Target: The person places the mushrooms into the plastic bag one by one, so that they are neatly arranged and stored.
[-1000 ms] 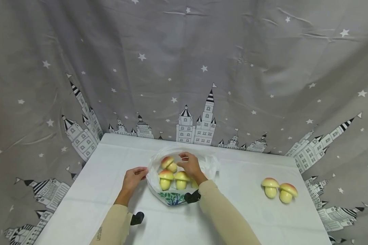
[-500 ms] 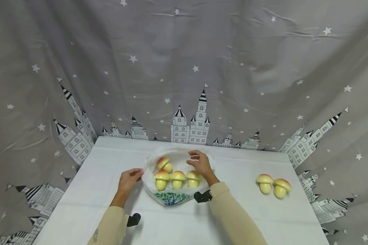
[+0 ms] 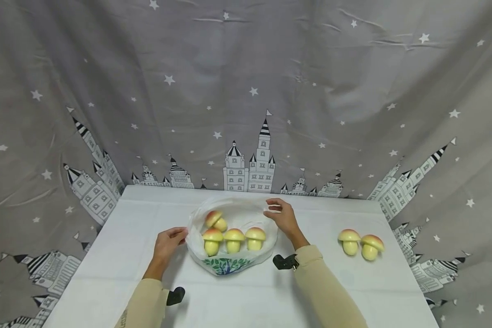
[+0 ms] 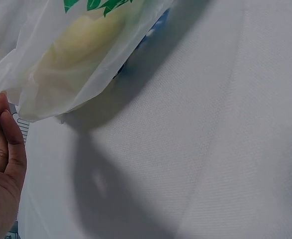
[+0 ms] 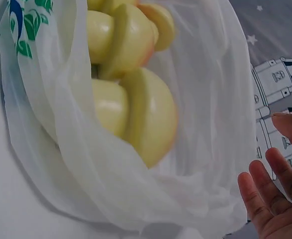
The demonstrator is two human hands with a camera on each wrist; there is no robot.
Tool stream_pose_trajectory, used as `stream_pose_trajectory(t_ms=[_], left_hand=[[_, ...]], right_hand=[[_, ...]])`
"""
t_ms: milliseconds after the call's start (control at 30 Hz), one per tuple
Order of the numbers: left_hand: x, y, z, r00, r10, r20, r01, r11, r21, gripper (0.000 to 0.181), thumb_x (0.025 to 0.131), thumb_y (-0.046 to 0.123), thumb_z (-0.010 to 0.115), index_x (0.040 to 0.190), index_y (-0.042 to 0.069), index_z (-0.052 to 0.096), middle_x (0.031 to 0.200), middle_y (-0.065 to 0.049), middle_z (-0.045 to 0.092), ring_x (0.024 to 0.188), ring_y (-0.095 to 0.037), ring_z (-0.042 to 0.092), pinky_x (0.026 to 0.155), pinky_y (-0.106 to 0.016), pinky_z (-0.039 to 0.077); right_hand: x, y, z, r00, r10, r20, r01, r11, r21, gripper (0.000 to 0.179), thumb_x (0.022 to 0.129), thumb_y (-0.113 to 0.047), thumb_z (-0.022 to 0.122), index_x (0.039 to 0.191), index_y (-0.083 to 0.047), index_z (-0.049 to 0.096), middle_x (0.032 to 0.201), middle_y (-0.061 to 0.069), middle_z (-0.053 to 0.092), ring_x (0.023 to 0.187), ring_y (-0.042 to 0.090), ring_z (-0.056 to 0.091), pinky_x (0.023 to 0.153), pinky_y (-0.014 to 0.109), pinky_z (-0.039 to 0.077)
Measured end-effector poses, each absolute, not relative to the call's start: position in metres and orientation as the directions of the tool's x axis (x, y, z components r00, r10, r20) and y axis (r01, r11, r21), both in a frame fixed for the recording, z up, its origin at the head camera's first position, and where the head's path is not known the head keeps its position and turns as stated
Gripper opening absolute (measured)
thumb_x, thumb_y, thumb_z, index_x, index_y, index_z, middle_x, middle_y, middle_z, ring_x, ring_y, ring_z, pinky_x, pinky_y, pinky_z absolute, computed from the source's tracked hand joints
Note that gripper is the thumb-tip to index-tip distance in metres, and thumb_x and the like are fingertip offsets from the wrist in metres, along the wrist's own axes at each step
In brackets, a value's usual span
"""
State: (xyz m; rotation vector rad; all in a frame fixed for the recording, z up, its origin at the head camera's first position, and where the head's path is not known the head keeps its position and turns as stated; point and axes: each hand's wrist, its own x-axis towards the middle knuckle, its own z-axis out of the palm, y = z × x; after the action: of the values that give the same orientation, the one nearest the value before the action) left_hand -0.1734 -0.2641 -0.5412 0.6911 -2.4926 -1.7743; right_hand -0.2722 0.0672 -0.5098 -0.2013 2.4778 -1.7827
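On the white cloth-covered table (image 3: 229, 305), to judge by the count, work past halfway yet unfinished: four glossy yellow mushroom shapes (image 3: 233, 246) with red-flushed, rounded caps already inside a thin, translucent white plastic bag (image 3: 246, 210), and two matching yellow mushrooms (image 3: 350, 243) left outside, just beside each other and well apart from the bag, to its right.

Within the bag, a row of three along the near side, stems toward the person, plus the fourth mushroom (image 3: 215, 221), tilted, behind the leftmost mushroom (image 3: 212, 241). Mouth of the bag spread wide; on its front wall, a green-leaved, blue-trunked tree print (image 3: 226, 265). Anything under the row: hidden.

At the left edge of the mouth, left hand (image 3: 166, 247), thumb and fingertips pinching the thin plastic. Near the right edge, right hand (image 3: 286, 220), fingers parted and slightly bent, with nothing in hold; contact with the plastic impossible to tell.
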Motion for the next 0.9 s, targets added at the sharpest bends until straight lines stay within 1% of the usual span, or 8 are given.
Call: stream_pose_trajectory(t_ms=[233, 300, 367, 467, 533, 767, 833, 900], left_hand=[[-0.173, -0.265, -0.538, -0.905, -0.347, -0.247, -0.355, 0.293, 0.888, 0.034, 0.089, 0.022, 0.059, 0.111, -0.004, 0.06, 0.1, -0.013, 0.064, 0.074, -0.005, 0.058, 0.079, -0.032, 0.051], [-0.173, -0.265, -0.537, -0.903, -0.35, -0.247, -0.357, 0.296, 0.886, 0.034, 0.089, 0.022, 0.059, 0.111, -0.004, 0.06, 0.1, -0.014, 0.064, 0.074, -0.007, 0.058, 0.078, -0.033, 0.051], [-0.174, -0.266, -0.539, -0.901, -0.353, -0.252, -0.362, 0.292, 0.885, 0.035, 0.088, 0.022, 0.059, 0.111, -0.004, 0.06, 0.1, -0.014, 0.064, 0.073, -0.007, 0.059, 0.076, -0.029, 0.052], [-0.177, -0.267, -0.543, -0.888, -0.366, -0.278, -0.386, 0.267, 0.883, 0.033, 0.088, 0.024, 0.06, 0.11, -0.001, 0.061, 0.1, -0.012, 0.064, 0.073, -0.006, 0.058, 0.07, -0.021, 0.051], [-0.178, -0.267, -0.545, -0.884, -0.366, -0.289, -0.396, 0.26, 0.881, 0.035, 0.087, 0.025, 0.061, 0.11, -0.001, 0.06, 0.1, -0.012, 0.064, 0.073, -0.005, 0.058, 0.069, -0.019, 0.051], [-0.174, -0.263, -0.538, -0.903, -0.346, -0.256, -0.361, 0.287, 0.887, 0.036, 0.089, 0.024, 0.059, 0.111, -0.004, 0.06, 0.099, -0.013, 0.064, 0.074, -0.008, 0.059, 0.08, -0.033, 0.051], [-0.173, -0.263, -0.537, -0.905, -0.346, -0.248, -0.352, 0.282, 0.892, 0.035, 0.089, 0.023, 0.059, 0.111, -0.005, 0.059, 0.099, -0.013, 0.064, 0.074, -0.008, 0.059, 0.08, -0.034, 0.051], [-0.173, -0.262, -0.537, -0.904, -0.352, -0.244, -0.349, 0.277, 0.895, 0.037, 0.088, 0.024, 0.06, 0.11, -0.005, 0.06, 0.097, -0.012, 0.065, 0.073, -0.008, 0.059, 0.077, -0.032, 0.052]], right_hand=[[-0.271, 0.09, -0.509, -0.994, -0.106, -0.003, -0.03, 0.309, -0.951, 0.04, 0.078, -0.007, 0.07, 0.115, -0.001, 0.057, 0.117, 0.008, 0.057, 0.109, 0.025, 0.053, 0.088, 0.033, 0.048], [-0.27, 0.097, -0.511, -0.996, -0.09, 0.0, -0.028, 0.311, -0.95, 0.039, 0.078, -0.007, 0.069, 0.115, -0.002, 0.057, 0.118, 0.008, 0.056, 0.109, 0.025, 0.053, 0.088, 0.033, 0.048], [-0.27, 0.105, -0.513, -0.997, -0.072, 0.012, -0.034, 0.313, -0.949, 0.039, 0.078, -0.006, 0.069, 0.115, -0.002, 0.057, 0.118, 0.009, 0.056, 0.11, 0.026, 0.053, 0.088, 0.033, 0.048], [-0.269, 0.116, -0.515, -0.998, -0.05, 0.024, -0.038, 0.32, -0.947, 0.039, 0.078, -0.006, 0.069, 0.115, -0.004, 0.057, 0.118, 0.01, 0.056, 0.109, 0.026, 0.053, 0.088, 0.034, 0.048], [-0.267, 0.124, -0.516, -0.999, -0.04, 0.032, -0.043, 0.322, -0.946, 0.04, 0.078, -0.005, 0.069, 0.116, -0.003, 0.057, 0.119, 0.012, 0.056, 0.11, 0.027, 0.053, 0.088, 0.035, 0.048], [-0.262, 0.156, -0.515, -0.998, -0.011, 0.057, -0.057, 0.331, -0.942, 0.04, 0.079, -0.006, 0.068, 0.117, -0.003, 0.055, 0.121, 0.011, 0.055, 0.111, 0.026, 0.052, 0.091, 0.038, 0.045], [-0.261, 0.165, -0.515, -0.998, -0.008, 0.064, -0.062, 0.341, -0.938, 0.041, 0.08, -0.006, 0.068, 0.118, -0.004, 0.055, 0.122, 0.011, 0.054, 0.112, 0.027, 0.051, 0.092, 0.039, 0.044], [-0.26, 0.174, -0.515, -0.998, 0.003, 0.066, -0.061, 0.351, -0.934, 0.041, 0.08, -0.007, 0.068, 0.118, -0.004, 0.054, 0.123, 0.011, 0.054, 0.113, 0.027, 0.05, 0.093, 0.039, 0.043]])
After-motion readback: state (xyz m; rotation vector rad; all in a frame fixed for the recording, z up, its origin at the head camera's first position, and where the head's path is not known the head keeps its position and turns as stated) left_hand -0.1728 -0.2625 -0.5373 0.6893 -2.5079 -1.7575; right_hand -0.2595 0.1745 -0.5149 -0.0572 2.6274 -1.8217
